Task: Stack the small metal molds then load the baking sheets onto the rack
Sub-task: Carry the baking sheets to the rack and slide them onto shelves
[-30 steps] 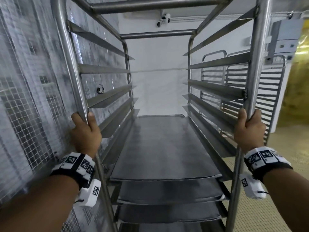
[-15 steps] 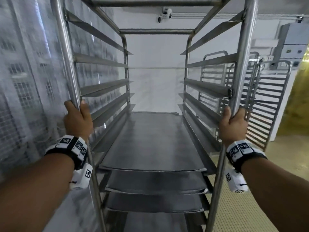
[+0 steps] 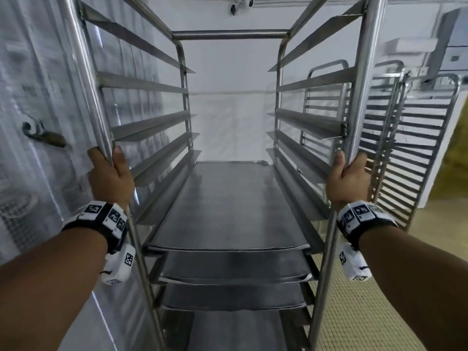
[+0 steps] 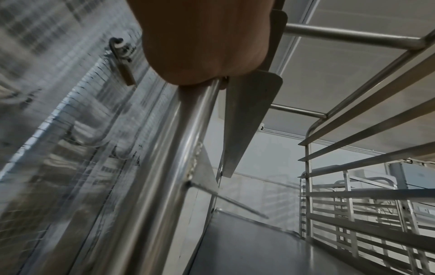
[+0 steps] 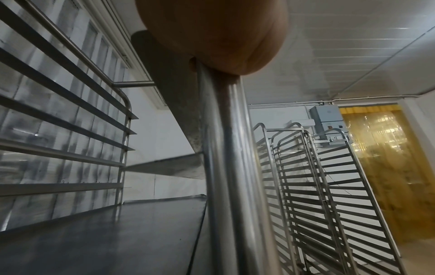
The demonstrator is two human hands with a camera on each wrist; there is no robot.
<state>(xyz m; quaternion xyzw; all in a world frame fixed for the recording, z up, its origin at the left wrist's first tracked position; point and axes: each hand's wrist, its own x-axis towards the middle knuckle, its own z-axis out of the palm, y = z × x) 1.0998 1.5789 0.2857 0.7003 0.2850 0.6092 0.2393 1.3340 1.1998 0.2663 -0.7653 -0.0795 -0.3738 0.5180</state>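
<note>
Your way in is the near open end of the tall stainless-steel tray rack [image 3: 359, 72], between its two front posts. Above the top dark flat baking sheet [image 3: 228, 206], the channel between the angled side ledges runs open to the far end. Lower slots are filled by stacked sheets. Left, a shiny metal-clad wall [image 3: 38, 84] stands near the rack; right, bare steel racks [image 3: 417, 148] stand just beside it.

rack [image 3: 359, 79] rolled nearer the empty racks [image 3: 417, 138]
</note>
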